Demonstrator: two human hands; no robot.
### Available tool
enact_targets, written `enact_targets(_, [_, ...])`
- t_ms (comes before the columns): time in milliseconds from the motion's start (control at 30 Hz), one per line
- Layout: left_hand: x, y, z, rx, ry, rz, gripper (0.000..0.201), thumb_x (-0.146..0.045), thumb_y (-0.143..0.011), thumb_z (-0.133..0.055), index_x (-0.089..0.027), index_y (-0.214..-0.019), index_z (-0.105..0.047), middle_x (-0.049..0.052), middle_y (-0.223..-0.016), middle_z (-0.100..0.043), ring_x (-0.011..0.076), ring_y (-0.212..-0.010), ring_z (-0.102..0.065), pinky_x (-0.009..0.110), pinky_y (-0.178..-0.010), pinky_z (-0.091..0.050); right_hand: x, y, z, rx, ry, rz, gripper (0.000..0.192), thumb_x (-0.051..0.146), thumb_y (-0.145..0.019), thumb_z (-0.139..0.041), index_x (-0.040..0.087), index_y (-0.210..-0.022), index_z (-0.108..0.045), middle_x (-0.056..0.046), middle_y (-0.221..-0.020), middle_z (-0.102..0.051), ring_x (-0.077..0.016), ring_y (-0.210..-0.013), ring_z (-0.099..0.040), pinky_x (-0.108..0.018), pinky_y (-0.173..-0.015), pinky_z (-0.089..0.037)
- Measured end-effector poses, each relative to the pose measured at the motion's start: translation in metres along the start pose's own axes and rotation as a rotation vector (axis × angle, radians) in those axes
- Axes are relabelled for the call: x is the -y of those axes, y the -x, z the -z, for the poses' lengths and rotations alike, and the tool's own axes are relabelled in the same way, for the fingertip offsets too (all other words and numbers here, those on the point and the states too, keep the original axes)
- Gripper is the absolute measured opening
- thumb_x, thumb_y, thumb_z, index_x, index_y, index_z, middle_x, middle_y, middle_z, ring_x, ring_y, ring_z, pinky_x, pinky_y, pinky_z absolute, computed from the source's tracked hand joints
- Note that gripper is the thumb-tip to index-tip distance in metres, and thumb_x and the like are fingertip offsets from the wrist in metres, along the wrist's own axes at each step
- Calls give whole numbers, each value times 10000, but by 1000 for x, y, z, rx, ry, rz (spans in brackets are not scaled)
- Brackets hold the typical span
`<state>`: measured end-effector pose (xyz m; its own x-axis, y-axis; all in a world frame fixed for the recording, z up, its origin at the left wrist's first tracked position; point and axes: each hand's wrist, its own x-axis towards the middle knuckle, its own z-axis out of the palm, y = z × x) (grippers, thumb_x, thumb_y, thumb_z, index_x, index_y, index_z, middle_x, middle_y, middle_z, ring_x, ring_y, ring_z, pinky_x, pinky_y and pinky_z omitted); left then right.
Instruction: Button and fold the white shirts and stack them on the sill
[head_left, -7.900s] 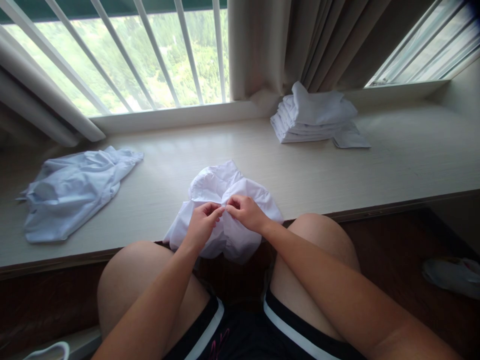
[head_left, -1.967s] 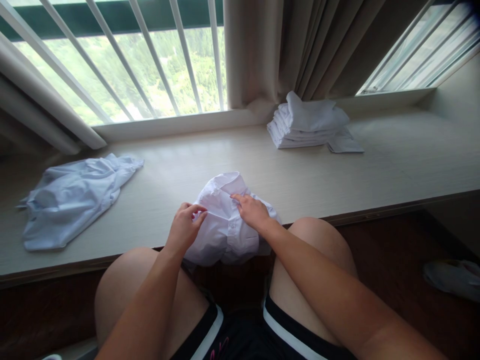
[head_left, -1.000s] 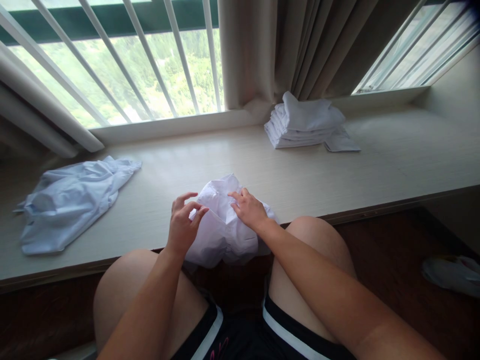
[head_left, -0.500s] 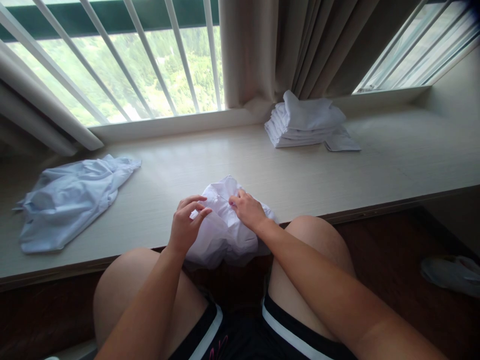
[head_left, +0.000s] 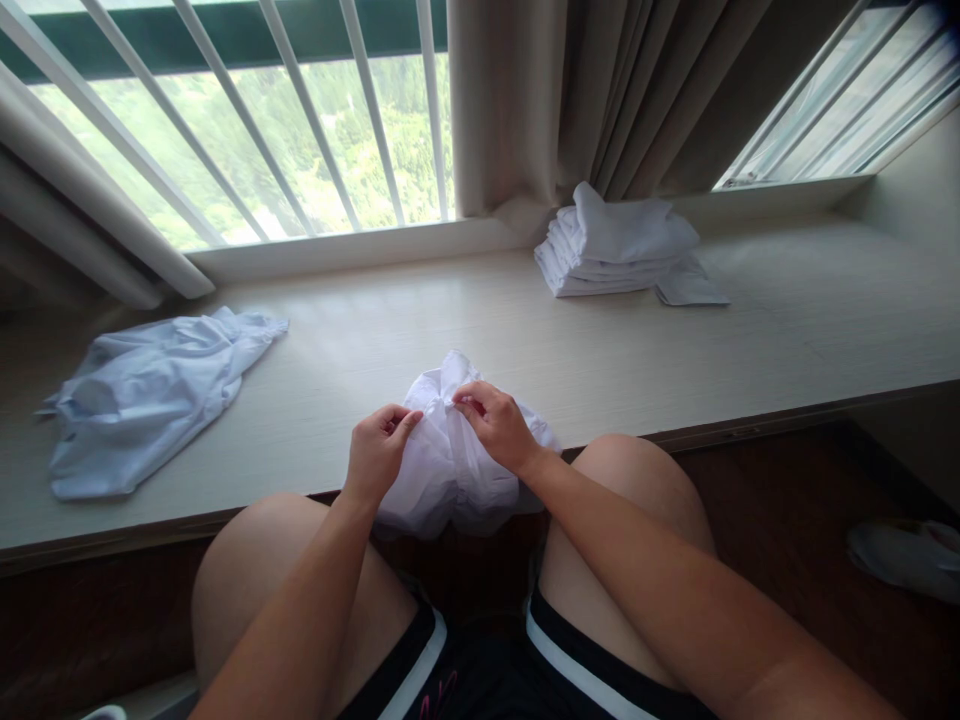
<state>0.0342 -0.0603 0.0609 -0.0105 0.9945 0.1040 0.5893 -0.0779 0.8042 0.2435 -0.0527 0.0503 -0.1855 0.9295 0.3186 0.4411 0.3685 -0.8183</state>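
Note:
A crumpled white shirt (head_left: 450, 470) lies on the pale wooden sill (head_left: 600, 360) at its near edge, partly hanging over between my knees. My left hand (head_left: 377, 455) pinches the shirt's fabric on its left side. My right hand (head_left: 496, 425) pinches the fabric just to the right, thumb and fingers closed on a fold near the shirt's top. The two hands nearly meet at the middle of the shirt.
A loose pale blue shirt (head_left: 150, 390) lies on the sill at the left. A stack of folded white shirts (head_left: 619, 245) stands at the back right by the beige curtain (head_left: 525, 100). Barred windows run behind. A light object (head_left: 904, 560) lies on the dark floor at right.
My hands let go of the flattened shirt front, lifted with fingers apart, then came together and closed on the fabric, bunching it up at the middle.

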Motion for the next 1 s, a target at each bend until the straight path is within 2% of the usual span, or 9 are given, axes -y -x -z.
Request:
enact_targets(233, [4, 2, -11, 143, 4, -73, 264, -412, -917, -598, -222, -971, -774, 36, -954, -788, 216, -850, -691, 303, -772, -499, 2, 3, -8, 80, -1, 27, 131, 263, -982, -518, 230, -998, -644, -17, -987, -705, -171, -963, -638, -284, -926, -466])
enact_targets(367, [6, 2, -12, 210, -43, -109, 244, -381, -908, -596, -222, -928, -780, 34, -927, -784, 217, -856, -687, 300, -780, -490, 3, 5, -9, 103, 8, 50, 136, 262, -982, -518, 230, -1005, -648, -16, -981, -705, -168, -951, -639, -286, -923, -464])
enact_targets(500, [6, 1, -10, 205, -95, -132, 270, -406, -915, -597, -217, -835, -773, 33, -849, -763, 209, -802, -666, 300, -740, -469, 4, 5, -7, 62, -27, 58, 137, 239, -974, -510, 222, -1015, -639, -29, -1024, -702, -172, -988, -638, -298, -945, -469])
enact_targets(600, [5, 1, -11, 187, -55, -113, 250, -409, -916, -612, -221, -892, -775, 40, -907, -773, 218, -842, -677, 311, -762, -480, 3, 3, -8, 111, -39, 23, 121, 238, -959, -530, 217, -1014, -636, -35, -1037, -698, -175, -1000, -641, -303, -941, -482])
enact_targets(700, [3, 2, -13, 198, -6, -118, 274, -453, -928, -612, -238, -961, -780, 49, -994, -778, 235, -932, -689, 325, -812, -494, 0, 3, -10, 170, -19, -20, 83, 251, -941, -575, 205, -972, -638, -31, -977, -691, -166, -919, -640, -285, -871, -496])
enact_targets(800, [2, 3, -14, 211, -4, -129, 285, -477, -932, -614, -252, -972, -784, 49, -1001, -777, 236, -938, -688, 331, -817, -498, -3, 3, -13, 179, -30, -57, 86, 280, -950, -580, 206, -949, -624, -26, -962, -690, -161, -904, -643, -273, -839, -499])
enact_targets(1000, [1, 5, -14, 237, 2, -164, 247, -430, -934, -620, -250, -1031, -759, 47, -1031, -764, 225, -951, -674, 333, -854, -495, -12, 3, -16, 186, -62, -235, 262, 407, -898, -662, 217, -1043, -556, -15, -934, -692, -162, -791, -662, -288, -767, -512])
